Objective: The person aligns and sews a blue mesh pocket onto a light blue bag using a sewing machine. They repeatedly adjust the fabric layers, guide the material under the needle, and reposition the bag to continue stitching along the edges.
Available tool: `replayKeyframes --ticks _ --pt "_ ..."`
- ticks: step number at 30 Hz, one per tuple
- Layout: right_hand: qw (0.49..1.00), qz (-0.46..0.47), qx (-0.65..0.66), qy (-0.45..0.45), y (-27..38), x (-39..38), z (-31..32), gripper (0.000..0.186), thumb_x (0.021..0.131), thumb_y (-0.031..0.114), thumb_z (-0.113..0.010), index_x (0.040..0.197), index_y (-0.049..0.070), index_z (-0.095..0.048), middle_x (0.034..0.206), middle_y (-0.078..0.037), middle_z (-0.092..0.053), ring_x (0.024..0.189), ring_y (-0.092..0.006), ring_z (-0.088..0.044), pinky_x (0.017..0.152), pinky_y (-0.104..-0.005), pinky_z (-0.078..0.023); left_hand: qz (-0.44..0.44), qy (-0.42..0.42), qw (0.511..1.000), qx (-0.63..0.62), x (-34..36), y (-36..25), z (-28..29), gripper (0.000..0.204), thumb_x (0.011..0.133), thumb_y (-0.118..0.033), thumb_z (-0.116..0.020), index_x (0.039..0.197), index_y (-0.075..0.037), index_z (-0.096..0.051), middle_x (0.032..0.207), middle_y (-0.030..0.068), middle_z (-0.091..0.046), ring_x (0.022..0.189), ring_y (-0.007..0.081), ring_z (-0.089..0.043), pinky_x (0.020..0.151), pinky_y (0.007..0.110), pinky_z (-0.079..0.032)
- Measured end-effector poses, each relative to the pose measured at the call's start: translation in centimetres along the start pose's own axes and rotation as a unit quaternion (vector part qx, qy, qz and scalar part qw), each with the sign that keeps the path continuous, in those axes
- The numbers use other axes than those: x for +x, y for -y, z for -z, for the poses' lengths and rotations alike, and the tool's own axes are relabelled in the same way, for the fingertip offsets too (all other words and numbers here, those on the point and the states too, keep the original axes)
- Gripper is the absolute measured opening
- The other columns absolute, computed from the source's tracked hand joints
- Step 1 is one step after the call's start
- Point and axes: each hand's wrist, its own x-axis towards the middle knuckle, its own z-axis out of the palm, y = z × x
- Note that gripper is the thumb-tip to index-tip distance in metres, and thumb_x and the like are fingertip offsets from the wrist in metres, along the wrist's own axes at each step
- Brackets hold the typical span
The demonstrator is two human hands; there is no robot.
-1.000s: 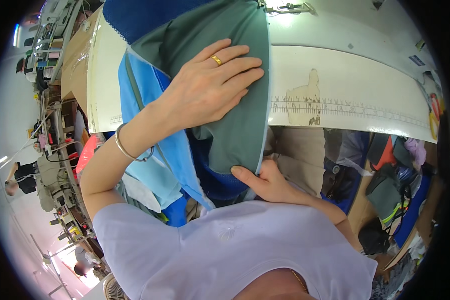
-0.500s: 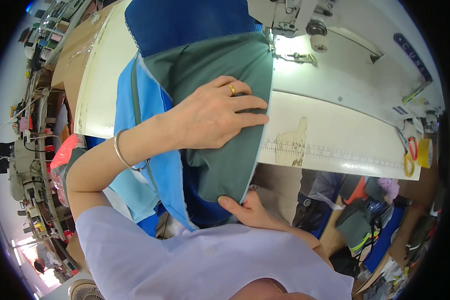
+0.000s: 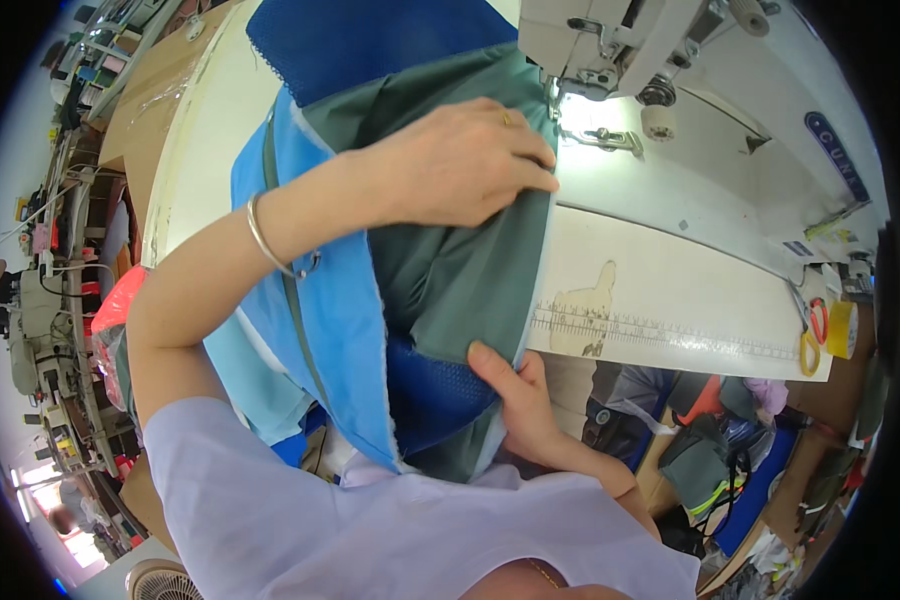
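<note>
A fabric piece in grey-green (image 3: 490,260), light blue (image 3: 340,300) and navy mesh (image 3: 380,45) lies over the sewing machine bed. Its pale right edge runs up to the lit presser foot (image 3: 552,100), where the needle area is partly hidden. Close below the foot, my left hand (image 3: 460,165) rests on the green cloth, fingers bent with the tips at the edge and slightly apart; its thumb is hidden. Nearer to me, my right hand (image 3: 520,395) pinches the same edge, thumb on top and fingers underneath.
A ruler scale (image 3: 660,330) runs along the table's front edge. Scissors (image 3: 810,335) and a yellow tape roll (image 3: 842,330) sit at its right end. Folded cloths and bags (image 3: 705,450) lie below right. A fan (image 3: 165,580) stands lower left, and shelves with machines line the left.
My left hand has slid up and slightly right, closer to the presser foot, its fingers more bent. The right hand has moved up and right with the cloth edge, showing more mesh below.
</note>
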Motion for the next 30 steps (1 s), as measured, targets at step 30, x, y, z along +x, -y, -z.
replayKeyframes --ticks 30 --pt "0.541 0.581 -0.586 0.165 0.0 -5.7 -3.5 0.03 0.079 0.021 -0.074 0.104 0.005 -0.076 0.113 -0.016 -0.071 0.106 -0.0323 -0.068 0.097 -0.0441 -0.054 0.301 -0.325 0.633 -0.635 -29.4 -12.6 13.1 0.062 0.104 -0.045 -0.055 0.133 0.009 -0.06 0.125 0.0266 -0.069 0.11 0.0303 -0.07 0.092 0.042 -0.059"
